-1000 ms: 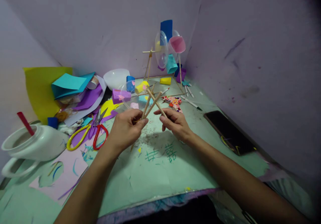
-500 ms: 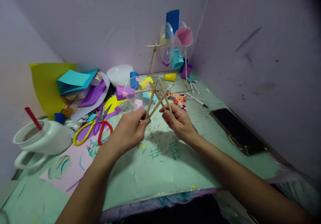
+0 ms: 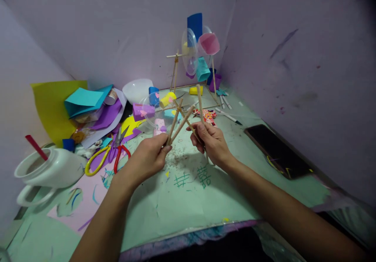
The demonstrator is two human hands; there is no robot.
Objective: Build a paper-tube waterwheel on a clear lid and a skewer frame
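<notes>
Over the middle of the table, my left hand is closed around the lower ends of wooden sticks that spread apart upward. Two of the sticks cross and look joined near the top. My right hand grips another wooden stick that stands nearly upright, and its fingers also touch the slanting stick of the crossed pair. Behind the hands lies a clear plastic disc with small paper cups, among them a purple cup. Farther back stands a stick frame carrying a wheel of clear discs and coloured paper cups.
At the left lie scissors, coloured paper and a white jug with a red stick. A white bowl sits near the back wall. On the right are markers and a dark phone.
My right hand has turned its stick more upright and moved it slightly away from the crossed sticks. My left hand keeps its hold. The camera view has shifted a little.
</notes>
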